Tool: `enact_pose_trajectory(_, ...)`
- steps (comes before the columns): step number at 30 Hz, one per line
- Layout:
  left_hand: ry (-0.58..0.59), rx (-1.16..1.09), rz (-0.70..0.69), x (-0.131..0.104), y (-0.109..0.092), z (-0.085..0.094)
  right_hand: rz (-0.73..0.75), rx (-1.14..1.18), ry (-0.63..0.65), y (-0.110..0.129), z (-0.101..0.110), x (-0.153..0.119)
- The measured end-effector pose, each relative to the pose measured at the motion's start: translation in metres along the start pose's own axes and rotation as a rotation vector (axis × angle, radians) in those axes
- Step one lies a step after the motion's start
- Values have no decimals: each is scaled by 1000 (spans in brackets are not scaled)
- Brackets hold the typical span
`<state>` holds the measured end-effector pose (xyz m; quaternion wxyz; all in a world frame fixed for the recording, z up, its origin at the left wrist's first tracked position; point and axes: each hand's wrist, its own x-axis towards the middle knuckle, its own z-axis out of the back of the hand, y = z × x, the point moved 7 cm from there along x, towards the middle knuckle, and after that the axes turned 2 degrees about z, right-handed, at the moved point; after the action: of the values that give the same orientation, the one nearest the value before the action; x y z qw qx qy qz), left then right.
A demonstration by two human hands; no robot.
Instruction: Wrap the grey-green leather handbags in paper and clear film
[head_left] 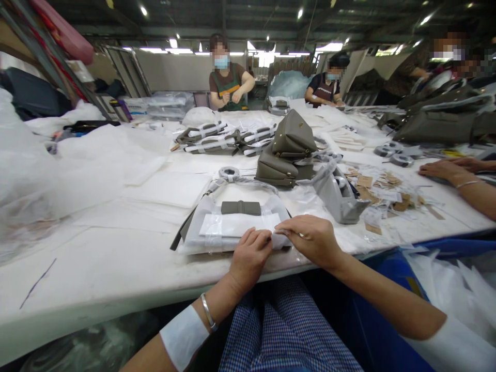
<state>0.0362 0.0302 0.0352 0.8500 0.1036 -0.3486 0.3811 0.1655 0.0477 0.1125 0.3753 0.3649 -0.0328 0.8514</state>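
A grey-brown handbag [186, 230] lies on the table in front of me, mostly covered by white wrapping paper [196, 247]. A flat white sheet [222, 226] lies over its front, with clear tape [214, 240] across it. My left hand [251, 258] rests on the bag's near right edge, fingers curled together; what they hold, if anything, is hidden. My right hand [310, 238] pinches at the right corner of the wrapping, thumb and forefinger closed on a thin, pale edge. The wrapped strap [251, 181] loops behind the bag.
Unwrapped handbags [290, 139] are stacked behind, near wrapped straps [217, 139]. A half-wrapped bag [337, 199] stands to the right, beside scattered brown tags [382, 181] and tape rolls [401, 159]. White sheets [163, 194] lie left. A co-worker's hand [442, 169] is at right; a blue bin [387, 274] stands below.
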Motion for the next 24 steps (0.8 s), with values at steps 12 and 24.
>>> enact_pose_trajectory(12,-93,-184,29,-1,5,8,-292,46,316,-57,-64,18)
enact_pose_trajectory(24,43,-60,25,10,1,5,-325,98,495,-75,-81,26)
